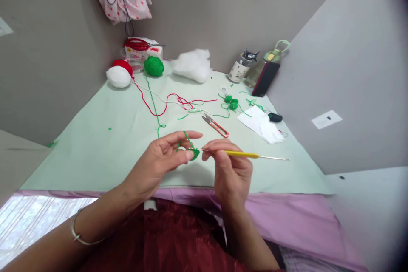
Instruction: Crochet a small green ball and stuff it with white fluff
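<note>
My left hand [170, 151] pinches a small green crochet piece [194, 154] between thumb and fingers. Green yarn runs over its raised index finger. A crochet hook [242, 154] with a yellow handle and a metal tip at each end is gripped in my right hand [231, 170]. The hook's left tip meets the upper edge of the green piece; whether it passes through a stitch is too small to tell. A green yarn strand [154, 101] trails across the table from a green yarn ball [154, 66] at the back.
Orange-handled thread snips [216, 126] lie just beyond my hands. Red and white yarn balls [119, 77] sit at the back left, white stuffing [193, 66] at the back. Small green pieces [233, 104], white paper [259, 123], a phone [266, 79], a bottle [256, 72] and a pen cup [239, 70] stand or lie right.
</note>
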The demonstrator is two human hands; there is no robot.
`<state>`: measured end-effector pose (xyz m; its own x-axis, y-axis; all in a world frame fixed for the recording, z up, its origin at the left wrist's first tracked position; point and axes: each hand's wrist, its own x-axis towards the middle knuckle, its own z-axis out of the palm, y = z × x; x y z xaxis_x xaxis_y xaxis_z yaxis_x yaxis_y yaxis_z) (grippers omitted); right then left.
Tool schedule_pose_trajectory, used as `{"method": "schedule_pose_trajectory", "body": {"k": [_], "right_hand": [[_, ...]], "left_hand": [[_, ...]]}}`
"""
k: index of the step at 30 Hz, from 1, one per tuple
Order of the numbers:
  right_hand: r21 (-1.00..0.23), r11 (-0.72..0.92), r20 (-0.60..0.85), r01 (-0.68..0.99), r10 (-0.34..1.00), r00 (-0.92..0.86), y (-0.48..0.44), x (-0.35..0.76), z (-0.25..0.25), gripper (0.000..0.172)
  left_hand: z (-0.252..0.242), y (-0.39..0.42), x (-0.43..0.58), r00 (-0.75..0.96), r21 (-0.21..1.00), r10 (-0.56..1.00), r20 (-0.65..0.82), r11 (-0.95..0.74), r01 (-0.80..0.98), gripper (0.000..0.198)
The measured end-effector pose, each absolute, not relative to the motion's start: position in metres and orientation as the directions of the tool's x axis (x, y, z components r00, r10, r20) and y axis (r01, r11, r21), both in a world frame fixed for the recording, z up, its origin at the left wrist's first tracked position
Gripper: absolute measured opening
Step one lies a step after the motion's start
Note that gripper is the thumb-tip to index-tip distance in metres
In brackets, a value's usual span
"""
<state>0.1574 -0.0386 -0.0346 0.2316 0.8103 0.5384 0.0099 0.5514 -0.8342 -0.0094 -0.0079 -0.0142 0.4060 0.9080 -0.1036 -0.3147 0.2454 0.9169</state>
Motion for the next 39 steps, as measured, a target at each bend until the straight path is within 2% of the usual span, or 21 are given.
{"method": "schedule_pose_trajectory", "body": {"k": [4,8,10,13,15,17,19,21,23,24,25,27,29,30,32,35,37,39], "right_hand": [[-0.833,0.541,0.552,0.114,0.806,0.213,-0.036,0.154,-0.036,0.015],[-0.771,0.604,0.634,0.201,0.756,0.164,-0.04,0.154,-0.035,0.015],[-0.783,0.604,0.622,0.148,0.766,0.163,-0.04,0.157,-0.035,0.015],[-0.847,0.53,0.507,-0.043,0.829,0.234,-0.036,0.164,-0.035,0.016],[-0.868,0.481,0.444,-0.128,0.864,0.237,-0.031,0.166,-0.035,0.019],[-0.87,0.472,0.438,-0.14,0.872,0.219,-0.029,0.165,-0.036,0.022],[-0.857,0.515,0.497,-0.029,0.839,0.221,-0.03,0.16,-0.04,0.019],[-0.764,0.605,0.645,0.226,0.733,0.219,-0.034,0.153,-0.047,0.016],[-0.573,0.672,0.804,0.469,0.572,0.163,-0.037,0.149,-0.052,0.028],[-0.5,0.686,0.847,0.529,0.513,0.135,-0.038,0.148,-0.053,0.032],[-0.493,0.683,0.852,0.539,0.504,0.142,-0.038,0.149,-0.052,0.032],[-0.604,0.659,0.789,0.449,0.575,0.216,-0.038,0.151,-0.048,0.026],[-0.731,0.61,0.681,0.306,0.678,0.276,-0.038,0.153,-0.043,0.022],[-0.756,0.594,0.654,0.277,0.705,0.274,-0.037,0.153,-0.041,0.021],[-0.705,0.612,0.701,0.358,0.679,0.218,-0.037,0.152,-0.042,0.021],[-0.55,0.655,0.813,0.518,0.563,0.152,-0.038,0.151,-0.045,0.027],[-0.628,0.648,0.772,0.431,0.589,0.239,-0.037,0.153,-0.044,0.024],[-0.765,0.61,0.642,0.209,0.692,0.329,-0.036,0.156,-0.041,0.02]], "left_hand": [[-0.019,-0.01,-0.004,0.409,0.902,0.908,-0.091,0.249,-0.352,0.027],[-0.018,-0.009,-0.004,0.382,0.894,0.918,-0.108,0.258,-0.367,0.041],[-0.016,-0.007,-0.006,0.423,0.869,0.89,-0.17,0.338,-0.362,0.049],[-0.014,-0.003,-0.01,0.512,0.809,0.821,-0.254,0.47,-0.352,0.051],[-0.015,-0.003,-0.011,0.534,0.793,0.809,-0.246,0.485,-0.37,0.045],[-0.017,-0.005,-0.008,0.491,0.818,0.844,-0.215,0.431,-0.382,0.038],[-0.019,-0.009,-0.004,0.39,0.867,0.908,-0.156,0.315,-0.386,0.039],[-0.021,-0.013,0.001,0.308,0.887,0.947,-0.093,0.219,-0.406,0.046],[-0.021,-0.015,0.003,0.337,0.865,0.934,-0.119,0.265,-0.427,0.051],[-0.021,-0.015,0.003,0.38,0.84,0.911,-0.161,0.329,-0.432,0.051],[-0.02,-0.014,0.003,0.42,0.811,0.885,-0.202,0.391,-0.435,0.048],[-0.019,-0.012,0.002,0.447,0.78,0.861,-0.244,0.448,-0.437,0.039],[-0.019,-0.011,0.002,0.368,0.811,0.906,-0.207,0.37,-0.454,0.037],[-0.019,-0.011,0.002,0.316,0.835,0.933,-0.171,0.307,-0.457,0.04],[-0.02,-0.012,0.004,0.284,0.851,0.949,-0.137,0.259,-0.456,0.048],[-0.02,-0.011,0.004,0.442,0.771,0.866,-0.232,0.441,-0.46,0.045],[-0.02,-0.009,0.002,0.502,0.717,0.822,-0.269,0.519,-0.465,0.036],[-0.019,-0.007,-0.001,0.479,0.732,0.844,-0.241,0.482,-0.481,0.031]]}}
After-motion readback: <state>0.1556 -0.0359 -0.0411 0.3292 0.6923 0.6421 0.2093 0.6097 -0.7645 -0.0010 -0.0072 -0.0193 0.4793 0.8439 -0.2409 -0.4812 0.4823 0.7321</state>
